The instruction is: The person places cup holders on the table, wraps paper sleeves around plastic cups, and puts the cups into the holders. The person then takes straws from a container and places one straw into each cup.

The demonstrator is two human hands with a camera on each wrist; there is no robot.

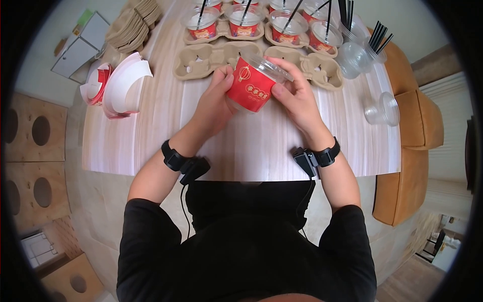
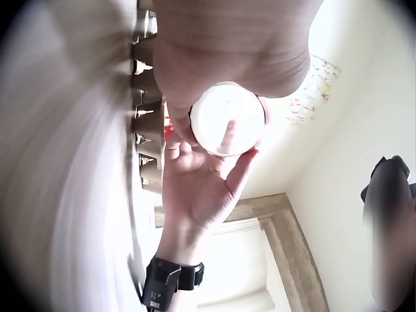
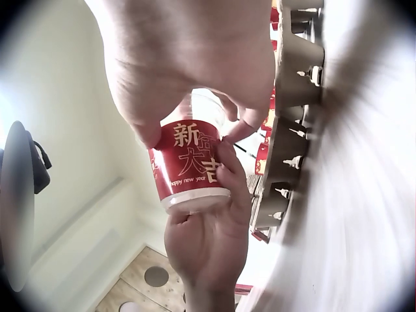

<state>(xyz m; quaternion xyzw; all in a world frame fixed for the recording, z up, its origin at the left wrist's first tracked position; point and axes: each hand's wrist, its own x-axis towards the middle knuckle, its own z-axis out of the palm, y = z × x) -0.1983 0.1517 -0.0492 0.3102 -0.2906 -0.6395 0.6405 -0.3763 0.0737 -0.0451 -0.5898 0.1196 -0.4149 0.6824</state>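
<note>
With our left hand (image 1: pixel 216 98), we are gripping the left side of one red cup (image 1: pixel 250 89), tilted above the table (image 1: pixel 246 146) near two cardboard carriers (image 1: pixel 224 52). Our right hand (image 1: pixel 300 98) is pinching its right side and one clear lid (image 1: pixel 274 69) at its top.

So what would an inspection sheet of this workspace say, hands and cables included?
Surface: table with pale wood-look stripes; spills: nothing seen.
Job's things: red cup, tilted in the air, clear lid at its top; cardboard carriers beyond, the far ones holding red cups with black straws.
Clutter: paper stack at left, clear plastic pieces at right.
Hands: left hand and right hand both grip the cup.
Cables: thin black cable from each wrist camera.
Surroundings: orange seat, holed wooden panels.
</note>
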